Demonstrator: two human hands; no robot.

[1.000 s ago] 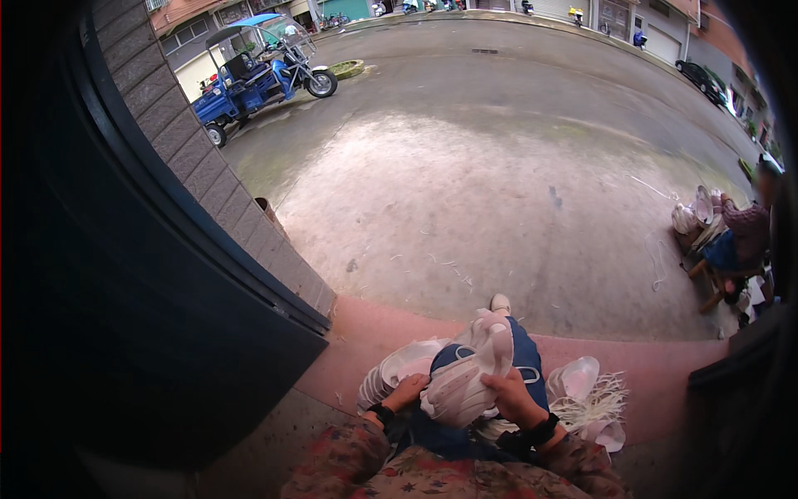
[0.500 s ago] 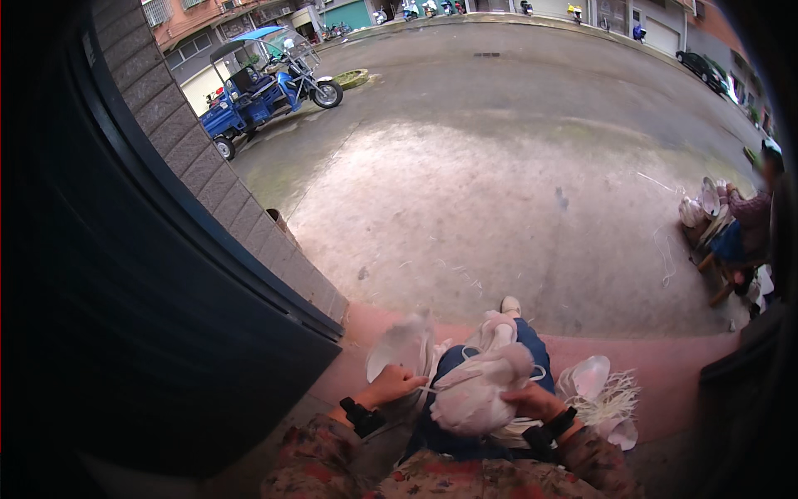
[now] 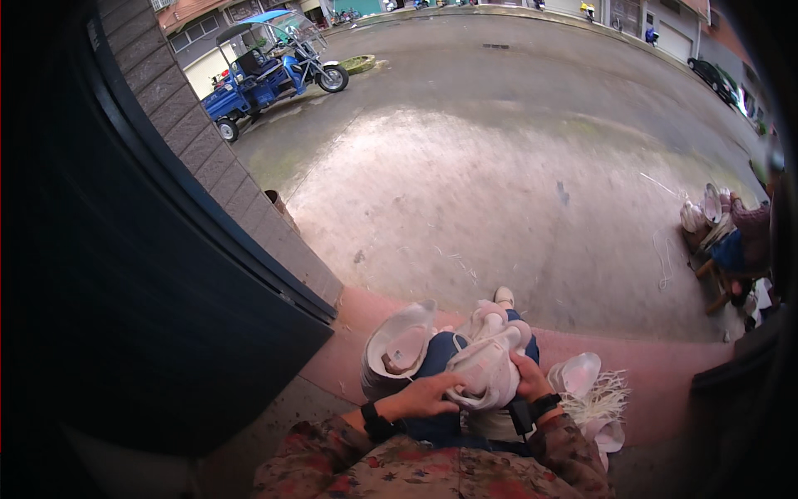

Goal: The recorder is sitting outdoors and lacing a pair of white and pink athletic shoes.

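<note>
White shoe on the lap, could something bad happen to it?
Maybe. The white shoe sits on the person's knee, held by the left hand and right hand; if the grip slips, it could tumble onto the red step. The loose white strings beside the right knee might tangle with the other shoe pieces lying close by.

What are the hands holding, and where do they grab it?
A white shoe upper on the lap: the right hand grips its right side, the left hand touches its lower left edge.

Dark door (image 3: 150, 316) blocks left; white shoe parts (image 3: 399, 353) crowd lap; pavement (image 3: 499, 191) ahead open.
</note>
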